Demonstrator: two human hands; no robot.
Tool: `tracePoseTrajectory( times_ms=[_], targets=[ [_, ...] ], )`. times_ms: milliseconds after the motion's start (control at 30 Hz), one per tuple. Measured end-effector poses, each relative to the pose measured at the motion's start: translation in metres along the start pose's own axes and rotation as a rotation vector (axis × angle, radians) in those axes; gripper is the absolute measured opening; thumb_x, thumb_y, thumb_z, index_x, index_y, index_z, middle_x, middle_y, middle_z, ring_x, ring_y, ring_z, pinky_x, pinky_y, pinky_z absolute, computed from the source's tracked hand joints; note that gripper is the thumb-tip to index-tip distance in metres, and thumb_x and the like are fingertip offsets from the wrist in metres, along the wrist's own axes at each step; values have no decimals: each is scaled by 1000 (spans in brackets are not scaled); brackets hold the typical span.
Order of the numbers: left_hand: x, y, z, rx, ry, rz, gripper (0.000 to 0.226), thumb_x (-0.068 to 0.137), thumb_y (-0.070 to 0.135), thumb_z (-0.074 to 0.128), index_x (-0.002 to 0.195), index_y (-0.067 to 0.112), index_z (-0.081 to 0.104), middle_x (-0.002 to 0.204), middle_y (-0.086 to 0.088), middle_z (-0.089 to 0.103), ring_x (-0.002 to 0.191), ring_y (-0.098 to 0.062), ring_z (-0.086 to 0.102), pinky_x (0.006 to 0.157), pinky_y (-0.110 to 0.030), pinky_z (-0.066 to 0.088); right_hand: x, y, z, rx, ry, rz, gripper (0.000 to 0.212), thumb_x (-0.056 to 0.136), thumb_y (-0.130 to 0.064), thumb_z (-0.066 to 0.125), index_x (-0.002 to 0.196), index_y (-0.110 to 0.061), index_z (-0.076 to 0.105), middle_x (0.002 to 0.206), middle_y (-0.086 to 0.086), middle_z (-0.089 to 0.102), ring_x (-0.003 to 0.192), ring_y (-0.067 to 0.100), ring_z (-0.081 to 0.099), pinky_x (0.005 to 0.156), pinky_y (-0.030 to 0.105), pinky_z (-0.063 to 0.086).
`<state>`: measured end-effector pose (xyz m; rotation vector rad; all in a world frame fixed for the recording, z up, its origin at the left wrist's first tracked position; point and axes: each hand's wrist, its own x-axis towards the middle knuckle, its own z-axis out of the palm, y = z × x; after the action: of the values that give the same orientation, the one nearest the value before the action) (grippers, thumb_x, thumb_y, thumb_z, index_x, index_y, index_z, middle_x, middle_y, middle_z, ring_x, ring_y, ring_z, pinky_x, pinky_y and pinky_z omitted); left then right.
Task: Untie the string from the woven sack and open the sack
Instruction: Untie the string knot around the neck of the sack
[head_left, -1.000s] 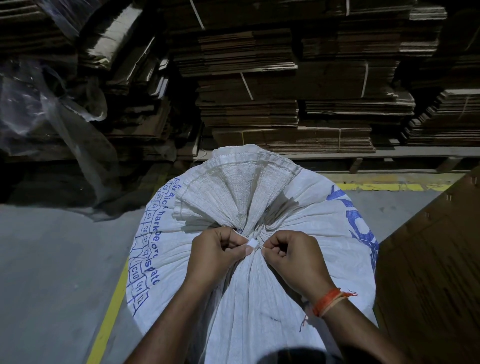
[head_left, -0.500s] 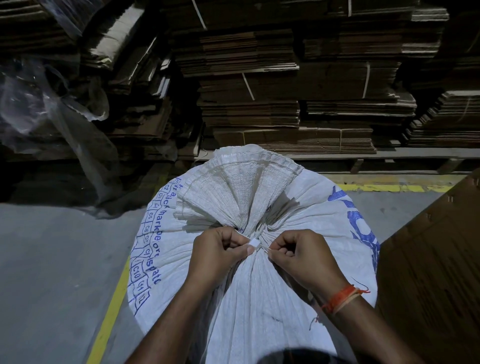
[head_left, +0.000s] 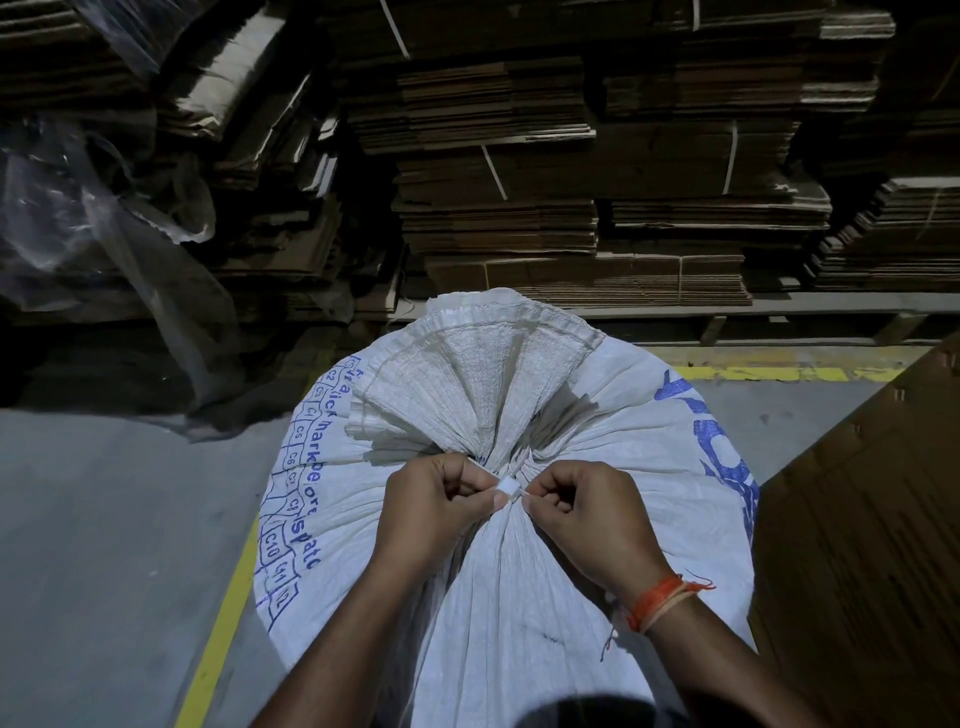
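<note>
1. Woven sack (head_left: 519, 597): white, blue print down both flanks, standing full on the floor (head_left: 104, 519) just inside a yellow floor line (head_left: 218, 623), close in front of the person. Mouth gathered into tight radial pleats; the loose collar fans out above the tie toward the stacked cardboard (head_left: 519, 208).
2. String (head_left: 506, 487): only a short white piece shows at the neck of the gather, between the two hands. Whether it is a knot, a flat tape end or a loop cannot be told at this size.
3. Left hand (head_left: 434, 506): fingers curled, thumb and forefinger pinching the white piece from the left side.
4. Right hand (head_left: 592, 512): fingers curled, tips pinched at the right side of the tie; a thin strand seems to run to them, not certain. Orange thread band on that wrist.
5. Judged step: working the knot loose; sack not yet open.
6. Risks, judged:
 - Pulling both ends apart would tighten the knot rather than free it.
 - The small, slick piece may slip out of the pinch.
 - Catching sack weave along with the string could snag or fray the pleats.
 - Dim light makes picking the correct strand harder.
</note>
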<state>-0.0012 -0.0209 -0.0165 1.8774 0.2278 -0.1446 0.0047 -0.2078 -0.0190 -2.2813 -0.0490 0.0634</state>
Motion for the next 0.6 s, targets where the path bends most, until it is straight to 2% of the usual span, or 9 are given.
tracePoseTrajectory(
  times_ms=[167, 300, 433, 600],
  targets=[
    [1, -1, 0, -6, 2, 0, 12, 76, 9, 92, 74, 13, 81, 67, 1, 78, 60, -2, 66, 59, -17, 52, 0, -1, -4, 29, -39, 6, 8, 79, -25, 80, 72, -25, 76, 60, -7, 70, 51, 1, 54, 56, 18, 48],
    [2, -2, 0, -14, 4, -1, 12, 75, 9, 92, 74, 11, 81, 65, 3, 76, 59, -3, 64, 59, -17, 51, 1, 0, -15, 78, -100, 26, 10, 76, -17, 82, 71, -22, 76, 55, -12, 64, 47, -1, 50, 53, 11, 44],
    [3, -3, 0, -8, 2, -1, 12, 75, 9, 93, 73, 12, 81, 62, 6, 74, 57, 0, 63, 57, -15, 49, 3, 3, -23, 94, -139, 44, 10, 78, -14, 82, 72, -19, 77, 56, -12, 66, 48, -4, 52, 55, 12, 45],
    [3, -4, 0, -7, 4, -7, 12, 75, 11, 93, 74, 12, 81, 71, -5, 79, 62, -6, 66, 63, -24, 54, 2, 2, -18, 83, -127, 5, 13, 80, -13, 81, 70, -20, 76, 54, -16, 64, 49, -3, 52, 56, 12, 45]
  ],
)
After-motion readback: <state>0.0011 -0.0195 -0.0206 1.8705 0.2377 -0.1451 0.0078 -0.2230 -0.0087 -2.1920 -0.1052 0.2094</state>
